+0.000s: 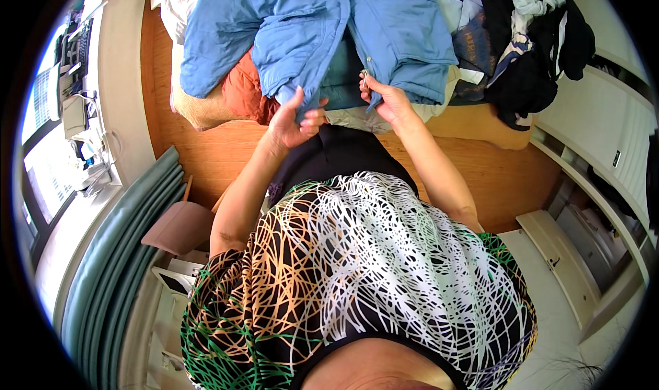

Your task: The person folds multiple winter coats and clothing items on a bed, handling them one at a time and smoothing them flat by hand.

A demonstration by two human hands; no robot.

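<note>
A blue jacket (309, 34) lies spread on a heap of clothes in front of me, its front edges apart. My left hand (296, 119) is at the lower end of the left front edge, the cloth between thumb and curled fingers. My right hand (383, 96) pinches the lower corner of the other front edge, by the metal zipper pull (365, 76). An orange-red garment (244, 89) lies under the jacket on the left, and dark teal cloth (337, 83) shows between the two front panels.
Black clothes (525, 81) and other garments are heaped at the right on a yellow-tan cover (479, 125). Teal curtains (128, 256) hang at the left beside a brown padded seat (180, 228). White cabinets (602, 127) stand at the right, with an open door (558, 266) low down.
</note>
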